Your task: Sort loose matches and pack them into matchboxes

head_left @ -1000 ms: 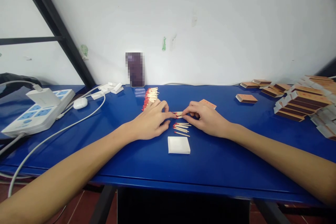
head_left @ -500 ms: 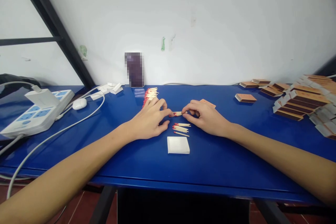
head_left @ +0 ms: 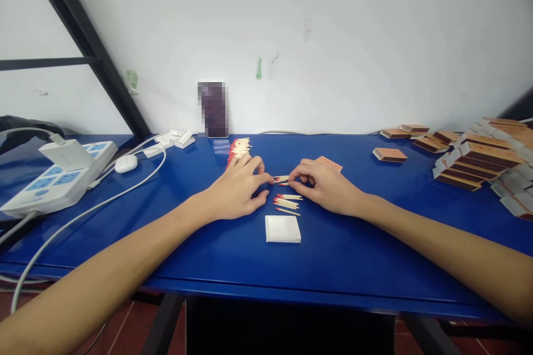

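Observation:
My left hand [head_left: 239,188] rests on the blue table, its thumb and index finger apart. That index fingertip touches or nearly touches the red-headed end of a few matches [head_left: 281,178]. From the other side, my right hand [head_left: 325,186] pinches the plain ends of matches between thumb and curled index finger; how many it grips is hidden. Closer to me lies a small row of matches [head_left: 287,203]. Below that row sits a white matchbox tray [head_left: 283,229]. A larger pile of matches [head_left: 240,147] lies behind my left hand, partly covered by it.
An orange matchbox cover [head_left: 330,163] lies behind my right hand. Stacked matchboxes [head_left: 478,161] stand at the right, with one matchbox [head_left: 390,155] apart. At left are a power strip [head_left: 62,177], cables, a white earphone case [head_left: 125,163] and white trays [head_left: 170,141]. A phone [head_left: 214,110] leans on the wall.
The matches between my fingertips have spread apart slightly, with one now lying a little nearer to me. Both hands stay almost where they were.

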### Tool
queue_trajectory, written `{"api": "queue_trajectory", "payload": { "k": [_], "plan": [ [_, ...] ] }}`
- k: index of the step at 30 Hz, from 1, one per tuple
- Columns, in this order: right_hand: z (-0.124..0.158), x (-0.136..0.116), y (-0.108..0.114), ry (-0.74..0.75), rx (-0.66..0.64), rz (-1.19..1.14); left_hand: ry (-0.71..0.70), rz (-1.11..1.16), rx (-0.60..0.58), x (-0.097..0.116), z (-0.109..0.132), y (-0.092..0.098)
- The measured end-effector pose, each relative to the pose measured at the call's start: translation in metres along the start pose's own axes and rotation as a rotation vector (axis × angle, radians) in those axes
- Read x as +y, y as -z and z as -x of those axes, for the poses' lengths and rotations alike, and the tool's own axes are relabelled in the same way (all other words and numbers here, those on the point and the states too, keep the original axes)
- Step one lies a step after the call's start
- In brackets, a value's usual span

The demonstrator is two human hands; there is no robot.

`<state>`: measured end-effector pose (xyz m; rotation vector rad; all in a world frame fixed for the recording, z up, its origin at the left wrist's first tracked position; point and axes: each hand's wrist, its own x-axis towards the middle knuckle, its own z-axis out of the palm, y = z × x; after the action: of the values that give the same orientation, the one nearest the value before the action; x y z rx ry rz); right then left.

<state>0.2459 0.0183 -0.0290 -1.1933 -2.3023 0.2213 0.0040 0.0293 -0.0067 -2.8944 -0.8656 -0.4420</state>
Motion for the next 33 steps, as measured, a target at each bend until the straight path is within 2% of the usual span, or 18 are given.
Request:
{"api": "queue_trajectory", "payload": {
  "k": [7, 11, 14, 19, 33],
  "plan": [
    [0.002, -0.012, 0.008, -0.039, -0.098, -0.135, 0.013, 0.003, -0.003, 0.0, 0.0, 0.0],
    [0.001, -0.007, 0.008, -0.076, -0.012, -0.083, 0.02, 0.005, -0.004, 0.001, 0.0, 0.0],
    [0.0, -0.001, 0.004, -0.039, 0.041, 0.008, 0.029, 0.002, -0.005, 0.001, 0.0, 0.0],
    [-0.001, 0.0, 0.0, 0.009, 0.038, 0.07, 0.032, -0.012, -0.017, 0.0, 0.0, 0.0],
    [-0.006, -0.003, 0.002, -0.041, -0.012, 0.078, 0.073, 0.108, -0.086, -0.001, -0.003, 0.004]
  ]
}}
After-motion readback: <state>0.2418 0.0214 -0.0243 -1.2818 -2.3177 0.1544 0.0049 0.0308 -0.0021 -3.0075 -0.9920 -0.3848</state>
